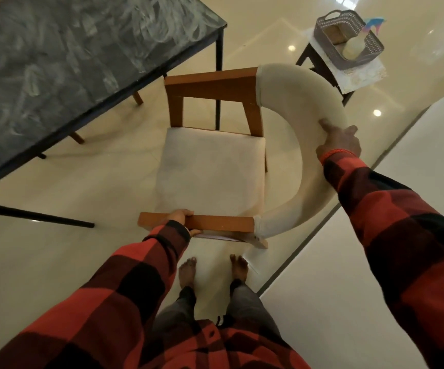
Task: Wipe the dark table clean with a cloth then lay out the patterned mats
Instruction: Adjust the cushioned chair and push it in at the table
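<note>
Dark table [56,70] sits upper left, long axis running from lower left to upper right, top streaked with pale smears. Left hand [182,222] grips the chair [210,169] by its near wooden armrest; right hand [339,142] clasps the padded curved backrest. Glossy cream tiled floor [42,262]; grey basket [348,41] on a side table far right.
</note>
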A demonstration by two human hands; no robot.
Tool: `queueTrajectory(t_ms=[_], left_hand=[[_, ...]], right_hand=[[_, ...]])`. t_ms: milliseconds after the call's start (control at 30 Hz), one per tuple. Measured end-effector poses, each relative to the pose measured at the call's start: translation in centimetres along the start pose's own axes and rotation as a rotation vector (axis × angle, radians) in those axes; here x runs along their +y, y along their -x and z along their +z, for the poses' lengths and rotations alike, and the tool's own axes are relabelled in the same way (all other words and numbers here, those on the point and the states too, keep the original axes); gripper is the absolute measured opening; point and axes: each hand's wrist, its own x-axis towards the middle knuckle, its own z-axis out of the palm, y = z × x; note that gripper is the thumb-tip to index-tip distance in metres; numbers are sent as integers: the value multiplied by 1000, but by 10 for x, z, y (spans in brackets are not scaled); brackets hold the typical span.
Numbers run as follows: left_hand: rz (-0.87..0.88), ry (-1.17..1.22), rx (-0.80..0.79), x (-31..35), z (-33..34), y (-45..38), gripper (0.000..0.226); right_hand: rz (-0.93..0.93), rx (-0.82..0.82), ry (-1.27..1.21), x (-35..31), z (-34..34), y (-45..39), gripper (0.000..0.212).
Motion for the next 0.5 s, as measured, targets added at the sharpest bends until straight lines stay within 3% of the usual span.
queueTrajectory(t_ms=[233,400,500], left_hand=[[20,-51,25,34,-36,-9,19],[33,-85,35,73,-64,-15,47],[36,-137,50,96,-78,-16,33]], right_hand=[[10,11,13,-20,10,34,69],[13,-11,-8,-41,16,53,67],[6,-15,-21,-55,20,67,64]])
